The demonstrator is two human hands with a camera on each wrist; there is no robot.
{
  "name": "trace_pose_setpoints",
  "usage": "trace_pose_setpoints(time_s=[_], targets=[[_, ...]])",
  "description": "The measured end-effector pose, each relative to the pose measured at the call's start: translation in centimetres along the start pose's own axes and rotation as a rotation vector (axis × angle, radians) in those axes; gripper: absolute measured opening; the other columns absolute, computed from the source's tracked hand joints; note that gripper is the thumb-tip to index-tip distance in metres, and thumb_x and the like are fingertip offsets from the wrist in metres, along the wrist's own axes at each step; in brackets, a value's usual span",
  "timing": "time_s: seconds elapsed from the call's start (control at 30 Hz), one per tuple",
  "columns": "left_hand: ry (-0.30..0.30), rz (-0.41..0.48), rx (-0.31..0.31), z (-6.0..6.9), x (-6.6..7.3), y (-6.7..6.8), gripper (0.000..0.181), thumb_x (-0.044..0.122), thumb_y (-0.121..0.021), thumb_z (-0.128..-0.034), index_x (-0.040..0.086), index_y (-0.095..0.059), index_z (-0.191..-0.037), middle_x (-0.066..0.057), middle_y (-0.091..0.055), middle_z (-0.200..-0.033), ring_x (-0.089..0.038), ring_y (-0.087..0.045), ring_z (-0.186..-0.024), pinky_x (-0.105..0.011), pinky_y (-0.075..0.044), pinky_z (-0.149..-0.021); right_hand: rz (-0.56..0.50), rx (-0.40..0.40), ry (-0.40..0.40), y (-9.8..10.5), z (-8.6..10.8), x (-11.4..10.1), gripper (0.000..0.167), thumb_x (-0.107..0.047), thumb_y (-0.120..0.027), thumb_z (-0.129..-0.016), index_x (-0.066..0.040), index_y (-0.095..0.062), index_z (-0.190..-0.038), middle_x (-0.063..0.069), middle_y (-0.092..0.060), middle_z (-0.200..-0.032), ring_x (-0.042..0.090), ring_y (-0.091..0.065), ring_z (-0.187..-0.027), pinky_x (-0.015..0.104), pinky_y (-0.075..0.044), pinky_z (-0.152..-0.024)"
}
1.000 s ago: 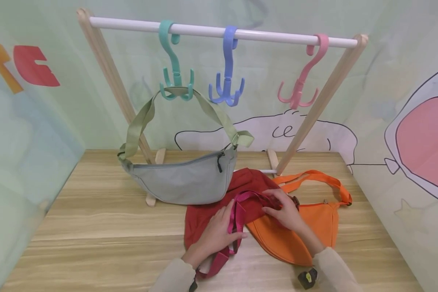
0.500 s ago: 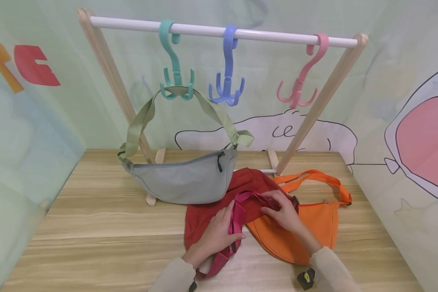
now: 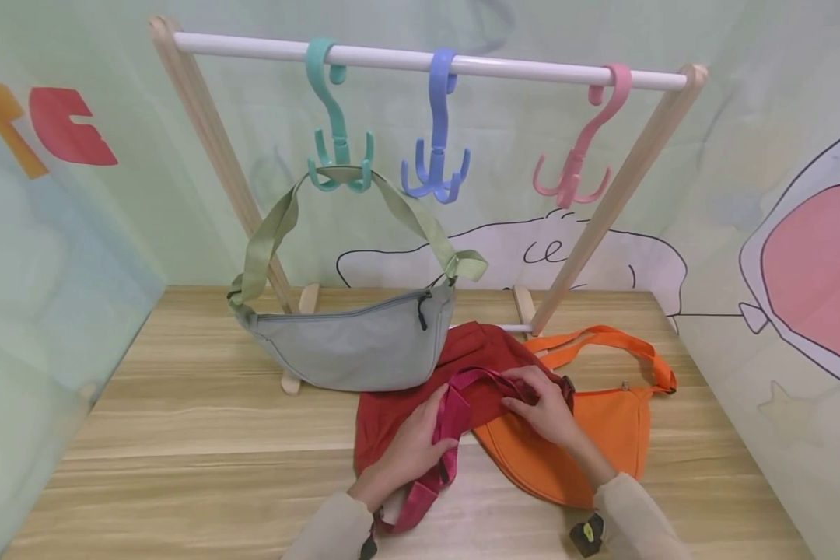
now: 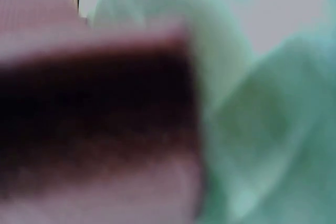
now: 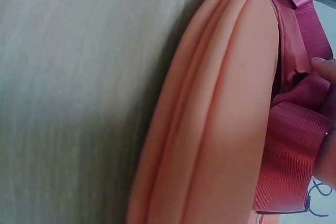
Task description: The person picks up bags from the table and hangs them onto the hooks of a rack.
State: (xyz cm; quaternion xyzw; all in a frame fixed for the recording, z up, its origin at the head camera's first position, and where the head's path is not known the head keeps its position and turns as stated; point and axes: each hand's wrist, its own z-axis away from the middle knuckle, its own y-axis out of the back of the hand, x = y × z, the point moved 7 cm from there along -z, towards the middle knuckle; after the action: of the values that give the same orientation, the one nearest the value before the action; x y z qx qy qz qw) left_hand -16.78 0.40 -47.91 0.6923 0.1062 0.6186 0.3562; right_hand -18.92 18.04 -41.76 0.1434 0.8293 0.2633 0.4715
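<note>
A dark red bag (image 3: 483,342) lies slack on the wooden table, its magenta strap (image 3: 453,416) looping above it. My left hand (image 3: 407,447) holds the strap at the left, thumb on the near side. My right hand (image 3: 544,404) pinches the strap farther right, over the bag. In the right wrist view, the ribbed strap (image 5: 294,150) runs to the fingertips at the right edge. An orange bag (image 3: 602,435) lies partly under the red one and my right forearm. A blurred dark reddish shape (image 4: 94,103) fills much of the left wrist view; I cannot tell what it is.
A grey bag (image 3: 350,350) hangs by its green strap from the teal hook (image 3: 337,117). Blue (image 3: 437,132) and pink (image 3: 579,148) hooks hang on the white rail (image 3: 525,68) of a wooden-legged rack. Printed fabric walls surround the table (image 3: 196,451).
My left thumb has drawn in toward the fingers against the strap, and the strap near it has turned slightly. My right hand and the bags have barely moved.
</note>
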Motion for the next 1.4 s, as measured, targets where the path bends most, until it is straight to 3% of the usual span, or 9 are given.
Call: trace_pose_setpoints(time_s=[0.33,0.47,0.53,0.7,0.8,1.07,1.4], targets=[[0.002,-0.001,0.013,0.0,0.0,0.1,0.073,0.004,-0.067,-0.0811,0.005,-0.024,-0.140,-0.019,-0.046,-0.127,-0.032,-0.048,-0.113,-0.045,-0.042,-0.091,0.038,0.015,-0.007,-0.9,0.7,3.6,0.039,0.005,-0.076,-0.067,-0.003,-0.062,-0.103,0.007,-0.061,-0.095,0.020,-0.054,-0.082,0.022,-0.043,-0.074],[0.006,-0.001,0.011,0.0,0.0,0.1,0.072,0.003,-0.066,-0.0816,0.006,-0.025,-0.140,-0.019,-0.047,-0.127,-0.031,-0.049,-0.113,-0.045,-0.042,-0.091,0.027,0.024,0.009,-0.8,0.8,3.7,0.039,0.005,-0.076,-0.068,-0.003,-0.062,-0.103,0.007,-0.060,-0.093,0.018,-0.053,-0.080,0.022,-0.043,-0.072],[0.001,-0.001,0.015,0.0,0.0,0.2,0.071,0.002,-0.066,-0.0814,0.007,-0.025,-0.139,-0.018,-0.047,-0.126,-0.031,-0.049,-0.112,-0.045,-0.042,-0.091,0.029,0.026,0.010,-0.6,0.7,2.7,0.038,0.008,-0.075,-0.066,0.000,-0.062,-0.101,0.010,-0.060,-0.092,0.021,-0.053,-0.078,0.025,-0.044,-0.070],[-0.031,-0.004,0.033,0.0,0.3,0.4,0.069,-0.001,-0.065,-0.0808,0.007,-0.026,-0.138,-0.019,-0.049,-0.124,-0.030,-0.051,-0.110,-0.044,-0.042,-0.090,0.044,0.037,0.018,-0.6,0.7,2.5,0.040,0.013,-0.075,-0.063,0.003,-0.061,-0.100,0.013,-0.060,-0.089,0.027,-0.053,-0.075,0.031,-0.045,-0.067],[-0.040,-0.001,0.040,0.0,0.4,0.5,0.069,-0.003,-0.064,-0.0808,0.007,-0.026,-0.137,-0.020,-0.050,-0.123,-0.031,-0.052,-0.110,-0.045,-0.043,-0.090,0.043,0.034,0.016,-0.8,0.8,3.6,0.040,0.009,-0.076,-0.065,-0.001,-0.062,-0.101,0.008,-0.060,-0.091,0.020,-0.053,-0.077,0.024,-0.043,-0.069],[-0.046,0.014,0.029,0.0,0.6,1.0,0.068,-0.003,-0.064,-0.0816,0.007,-0.026,-0.138,-0.018,-0.049,-0.125,-0.030,-0.050,-0.112,-0.043,-0.043,-0.090,0.017,0.010,-0.012,-0.7,0.8,3.7,0.038,0.008,-0.074,-0.069,-0.002,-0.061,-0.104,0.007,-0.061,-0.096,0.015,-0.052,-0.083,0.019,-0.042,-0.074],[-0.065,0.047,0.012,0.1,0.9,1.6,0.066,-0.002,-0.062,-0.0835,0.010,-0.026,-0.138,-0.016,-0.048,-0.126,-0.029,-0.050,-0.112,-0.042,-0.044,-0.089,0.060,0.002,-0.068,-0.4,0.8,3.4,0.038,0.008,-0.074,-0.069,-0.003,-0.062,-0.104,0.008,-0.062,-0.097,0.019,-0.052,-0.083,0.028,-0.046,-0.070]])
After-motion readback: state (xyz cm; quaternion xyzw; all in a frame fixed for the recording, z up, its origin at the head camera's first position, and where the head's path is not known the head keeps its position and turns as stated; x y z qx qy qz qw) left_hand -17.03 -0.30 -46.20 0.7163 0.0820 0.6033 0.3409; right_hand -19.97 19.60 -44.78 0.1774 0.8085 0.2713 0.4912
